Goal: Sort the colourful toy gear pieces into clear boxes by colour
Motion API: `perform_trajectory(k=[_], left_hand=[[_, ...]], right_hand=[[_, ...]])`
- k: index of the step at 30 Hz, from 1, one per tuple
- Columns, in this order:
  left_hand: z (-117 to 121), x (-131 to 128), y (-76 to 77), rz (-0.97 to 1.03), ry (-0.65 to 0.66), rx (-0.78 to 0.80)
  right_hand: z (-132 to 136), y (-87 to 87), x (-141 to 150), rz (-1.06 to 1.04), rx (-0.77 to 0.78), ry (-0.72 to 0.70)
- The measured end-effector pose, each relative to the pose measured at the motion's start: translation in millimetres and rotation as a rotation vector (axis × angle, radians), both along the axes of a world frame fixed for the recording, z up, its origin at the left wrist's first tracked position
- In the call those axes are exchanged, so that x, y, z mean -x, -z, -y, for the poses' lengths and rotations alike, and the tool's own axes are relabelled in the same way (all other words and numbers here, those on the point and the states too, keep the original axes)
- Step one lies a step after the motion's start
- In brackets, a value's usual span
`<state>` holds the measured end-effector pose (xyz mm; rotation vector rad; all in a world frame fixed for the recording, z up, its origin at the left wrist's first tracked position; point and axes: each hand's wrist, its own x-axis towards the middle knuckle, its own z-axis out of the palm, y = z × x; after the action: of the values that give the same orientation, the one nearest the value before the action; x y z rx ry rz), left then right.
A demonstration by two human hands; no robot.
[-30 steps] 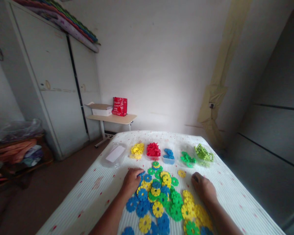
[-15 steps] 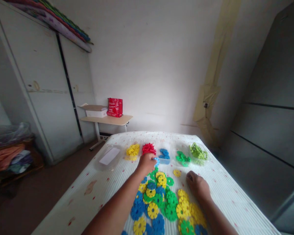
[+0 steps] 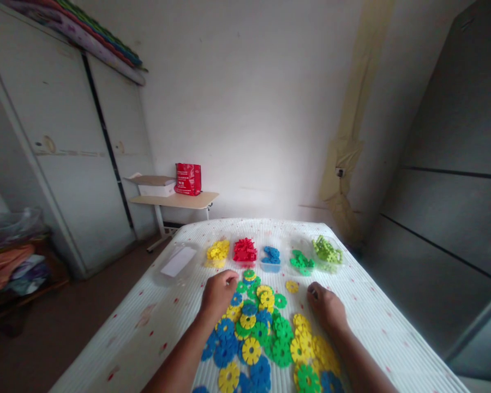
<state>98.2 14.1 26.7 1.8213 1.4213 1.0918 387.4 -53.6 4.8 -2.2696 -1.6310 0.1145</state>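
My left hand (image 3: 220,293) is just left of the loose pile of slotted plastic discs, fingers curled together, and no disc shows in it. The pile mixes blue discs (image 3: 225,352), yellow discs (image 3: 251,350) and green discs (image 3: 282,349), many overlapping. On the right, my right hand (image 3: 328,309) rests on the table in a loose fist, with nothing visible in it. Close to its fingertips lies a single yellow disc (image 3: 292,286). Beyond the pile stands a clear box of blue discs (image 3: 271,255).
Clear boxes hold yellow pieces (image 3: 218,250), red pieces (image 3: 245,250), green pieces (image 3: 301,262) and light green pieces (image 3: 326,251). A clear lid with a white paper (image 3: 178,261) lies at left. Behind, a side table (image 3: 188,201) carries a red bag (image 3: 188,179) and a carton (image 3: 157,188).
My left hand carried a blue disc toward the blue box, then drew back to the pile's left side without it visible. My right hand stays put. The view has turned slightly right.
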Motion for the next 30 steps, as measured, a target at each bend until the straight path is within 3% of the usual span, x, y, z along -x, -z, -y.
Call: perform_trajectory(k=[5,8,13,19,22,25,27,30], left_hand=[[17.1,67.9,29.6,-0.127,-0.252,0.016],[16.7,89.4,42.4,-0.095,-0.3,0.097],[13.4,88.2,45.9,-0.184,-0.338,0.131],[17.3,83.4,42.1,-0.276,-0.313,0.145],[17.3,85.5,44.5,-0.274,-0.303,0.145],[17.0,85.9,46.4,-0.271,-0.3,0.142],[17.0,85.2,46.4,-0.274,-0.3,0.147],[17.1,84.4,45.6,-0.288,-0.311,0.156]], right_hand=[[-9.3,2.6,8.2,-0.049,-0.103,-0.079],[-16.5,4.9,18.1,-0.04,-0.109,-0.119],[-25.0,6.3,31.2,0.001,0.014,-0.082],[-19.8,-0.1,15.8,-0.205,-0.083,-0.092],[-2.5,-8.6,-2.7,-0.508,-0.028,-0.242],[15.7,-14.4,-17.5,-0.867,0.131,-0.46],[22.6,-14.8,-21.4,-0.891,0.215,-0.518],[23.7,-12.4,-18.6,-0.745,0.262,-0.552]])
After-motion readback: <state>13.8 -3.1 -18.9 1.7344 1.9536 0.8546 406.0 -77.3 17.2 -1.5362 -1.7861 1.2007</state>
